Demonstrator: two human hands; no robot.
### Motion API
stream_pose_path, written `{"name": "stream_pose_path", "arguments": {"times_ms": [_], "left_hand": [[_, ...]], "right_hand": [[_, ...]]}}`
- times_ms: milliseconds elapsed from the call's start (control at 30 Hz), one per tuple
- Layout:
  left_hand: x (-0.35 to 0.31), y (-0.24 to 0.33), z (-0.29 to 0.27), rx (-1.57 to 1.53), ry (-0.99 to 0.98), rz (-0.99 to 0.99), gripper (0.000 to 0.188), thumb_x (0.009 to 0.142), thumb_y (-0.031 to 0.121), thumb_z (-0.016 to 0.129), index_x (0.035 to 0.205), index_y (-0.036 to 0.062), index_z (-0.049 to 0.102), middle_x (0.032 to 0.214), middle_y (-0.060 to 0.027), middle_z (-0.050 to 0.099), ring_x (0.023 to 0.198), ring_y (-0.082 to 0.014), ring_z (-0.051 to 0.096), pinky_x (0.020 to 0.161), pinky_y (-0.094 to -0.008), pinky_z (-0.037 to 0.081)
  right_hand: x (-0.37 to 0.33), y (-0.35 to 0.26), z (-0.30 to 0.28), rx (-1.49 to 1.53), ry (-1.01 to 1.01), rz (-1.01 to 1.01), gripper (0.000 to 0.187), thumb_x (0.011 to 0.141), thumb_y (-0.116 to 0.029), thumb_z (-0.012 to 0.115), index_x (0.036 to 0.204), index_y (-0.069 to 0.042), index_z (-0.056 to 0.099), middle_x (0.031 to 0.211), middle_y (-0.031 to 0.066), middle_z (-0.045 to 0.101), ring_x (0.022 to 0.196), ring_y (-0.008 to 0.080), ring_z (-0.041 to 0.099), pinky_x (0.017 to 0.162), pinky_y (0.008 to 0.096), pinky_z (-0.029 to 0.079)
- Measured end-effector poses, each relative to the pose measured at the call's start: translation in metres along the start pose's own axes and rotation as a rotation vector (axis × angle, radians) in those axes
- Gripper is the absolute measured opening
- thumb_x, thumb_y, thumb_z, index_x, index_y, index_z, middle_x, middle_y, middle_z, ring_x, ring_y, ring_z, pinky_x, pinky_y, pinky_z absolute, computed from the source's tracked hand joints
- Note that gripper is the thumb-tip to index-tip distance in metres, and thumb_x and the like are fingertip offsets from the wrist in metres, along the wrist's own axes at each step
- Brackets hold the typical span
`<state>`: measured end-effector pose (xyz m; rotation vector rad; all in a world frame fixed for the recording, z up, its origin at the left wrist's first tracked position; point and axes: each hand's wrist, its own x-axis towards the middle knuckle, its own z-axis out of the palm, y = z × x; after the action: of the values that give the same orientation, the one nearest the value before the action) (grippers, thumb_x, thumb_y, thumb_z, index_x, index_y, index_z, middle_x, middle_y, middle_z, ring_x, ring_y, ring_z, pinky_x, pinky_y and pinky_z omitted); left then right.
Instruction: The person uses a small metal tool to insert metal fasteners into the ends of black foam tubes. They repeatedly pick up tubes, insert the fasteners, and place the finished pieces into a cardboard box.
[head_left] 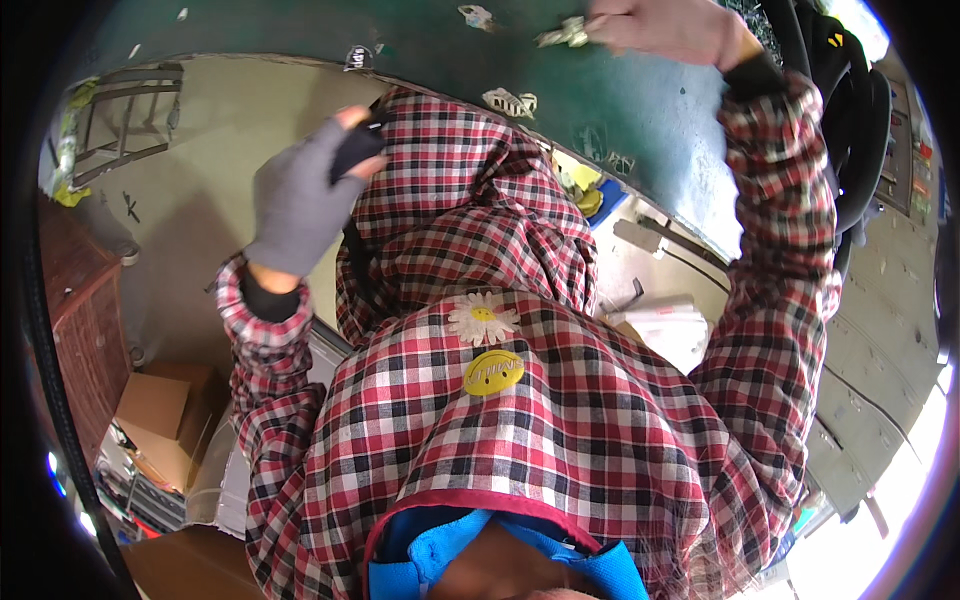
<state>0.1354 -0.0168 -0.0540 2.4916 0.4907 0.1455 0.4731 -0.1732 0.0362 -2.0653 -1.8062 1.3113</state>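
My left hand [305, 200], in a grey fingerless glove, is raised beside my lap, left of the table edge. Its thumb and fingers close around a small black piece [357, 150] whose kind I cannot make out. Over the green table [640, 110], my right hand [672, 30] wears a pale pinkish glove and is partly cut off by the upper edge of the view. Its fingers look pressed together beside a crumpled silvery-white thing [565, 34]; whether they grip it or something hidden is unclear.
Torn stickers [510, 102] cling to the tabletop. Black looped items [860, 130] hang at the far right. At left stand a reddish-brown cabinet [85, 310], a cardboard box [165, 415] and a metal-framed stool [125, 115]. A white bag [670, 330] lies below the table.
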Motion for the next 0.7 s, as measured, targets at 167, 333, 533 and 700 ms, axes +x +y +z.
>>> {"name": "stream_pose_path", "arguments": {"times_ms": [167,333,533,700], "left_hand": [[-0.048,-0.027,-0.081,-0.58,0.092,-0.296,0.061,0.093,0.01,0.063,0.15,0.007,0.046,0.107,-0.0094,0.065,0.071,-0.0102,0.053,0.065,-0.0242,0.045],[-0.176,-0.121,-0.201,-1.027,0.233,0.108,0.071,0.09,0.033,0.076,0.146,0.0028,0.043,0.106,-0.0145,0.061,0.062,-0.0129,0.055,0.054,-0.0224,0.045],[-0.165,-0.185,-0.172,-1.379,0.458,0.042,0.065,0.089,0.035,0.075,0.136,0.0003,0.05,0.101,-0.0067,0.058,0.075,-0.0122,0.059,0.064,-0.0216,0.047],[-0.069,-0.136,-0.023,-0.479,0.472,-0.523,0.054,0.106,0.03,0.055,0.147,-0.004,0.045,0.147,-0.0148,0.051,0.137,-0.024,0.047,0.117,-0.0366,0.033]], "right_hand": [[-0.012,0.025,0.034,-0.411,0.726,0.183,0.019,0.087,-0.028,0.069,0.091,-0.009,0.072,0.082,0.0121,0.072,0.078,0.0396,0.066,0.071,0.0456,0.054],[-0.002,-0.05,0.111,0.683,0.603,-0.252,0.05,0.094,-0.046,0.071,0.12,-0.004,0.069,0.113,0.0154,0.073,0.101,0.0297,0.071,0.089,0.0406,0.056],[0.088,-0.057,0.219,1.529,0.075,-0.675,0.088,0.087,-0.051,0.078,0.15,-0.002,0.041,0.148,0.0165,0.051,0.139,0.0318,0.048,0.119,0.0472,0.034],[0.063,-0.091,0.216,1.756,0.245,-0.64,0.047,0.085,-0.029,0.083,0.12,-0.006,0.061,0.113,0.0101,0.068,0.111,0.0268,0.063,0.099,0.0426,0.049]]}}
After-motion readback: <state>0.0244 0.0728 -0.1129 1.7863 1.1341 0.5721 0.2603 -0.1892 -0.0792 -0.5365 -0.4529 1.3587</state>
